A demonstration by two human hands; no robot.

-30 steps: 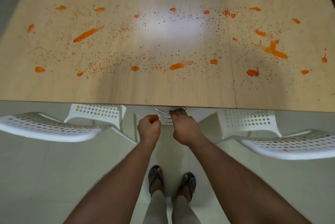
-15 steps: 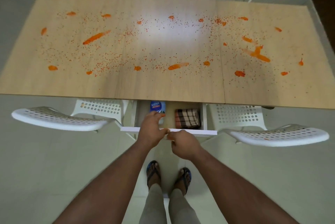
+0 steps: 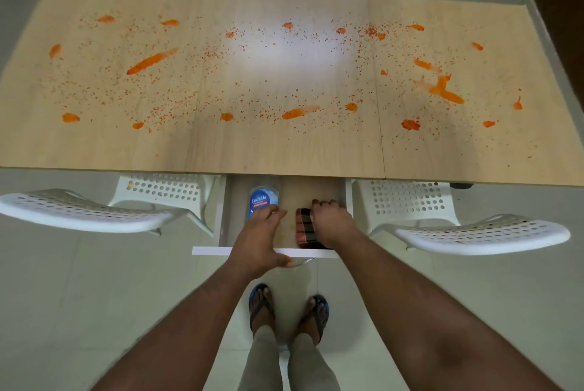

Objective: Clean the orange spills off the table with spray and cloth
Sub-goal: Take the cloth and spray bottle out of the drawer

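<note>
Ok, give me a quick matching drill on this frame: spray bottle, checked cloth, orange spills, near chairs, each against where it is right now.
Things:
1. spray bottle
2. checked cloth
3. orange spills
4. white chairs

Places:
A. spread across the table top
B. left part of the open drawer, at the left hand
C. either side of the drawer, on the near side of the table
D. right part of the drawer, under the right hand

Pairs: 1-B, 2-D, 3-A, 4-C

L hand (image 3: 262, 239) open, extended; R hand (image 3: 331, 220) fingers curled.
</note>
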